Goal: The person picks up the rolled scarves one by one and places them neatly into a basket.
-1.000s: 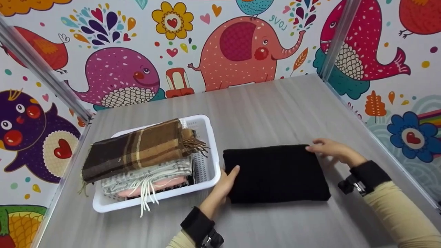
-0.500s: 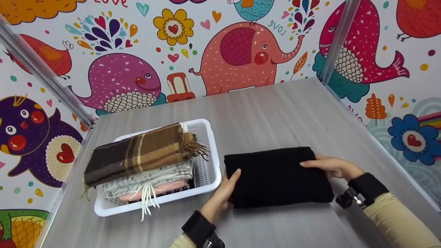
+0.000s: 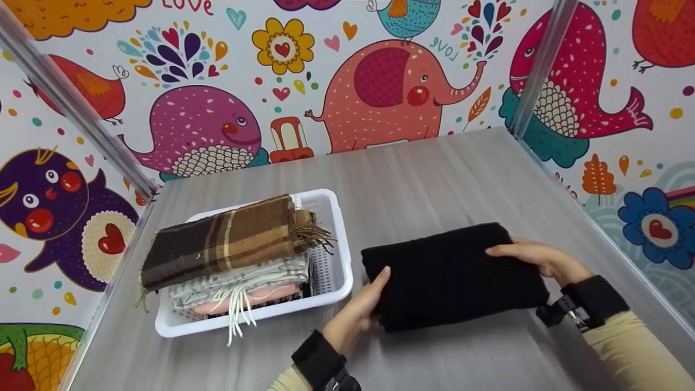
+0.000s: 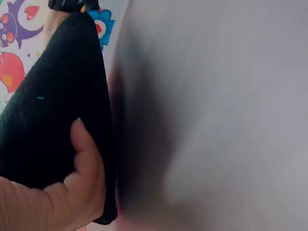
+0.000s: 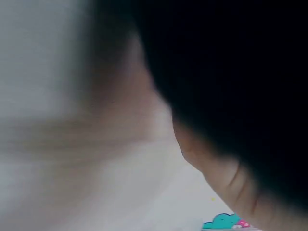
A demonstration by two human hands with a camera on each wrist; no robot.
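A black folded cloth (image 3: 456, 277), flat and rectangular, lies between my two hands. Its left end is gripped by my left hand (image 3: 361, 307), thumb on top and the other fingers mostly hidden below. At the far right corner, my right hand (image 3: 543, 259) holds it the same way, thumb over the upper face. The cloth is tilted and seems raised off the table, with a shadow beside it in the left wrist view. In the right wrist view, the cloth's dark mass covers most of that hand.
To the left stands a white plastic basket (image 3: 343, 255) with folded textiles. On top lies a brown plaid scarf (image 3: 233, 236) with fringe; below are a grey-white fringed scarf (image 3: 190, 290) and a pink cloth (image 3: 274, 295). Patterned walls border the grey table (image 3: 423, 179).
The right hand has shifted from touching the cloth's far corner to gripping its right end. The cloth has tilted, its right end rising, while the left hand keeps its hold.
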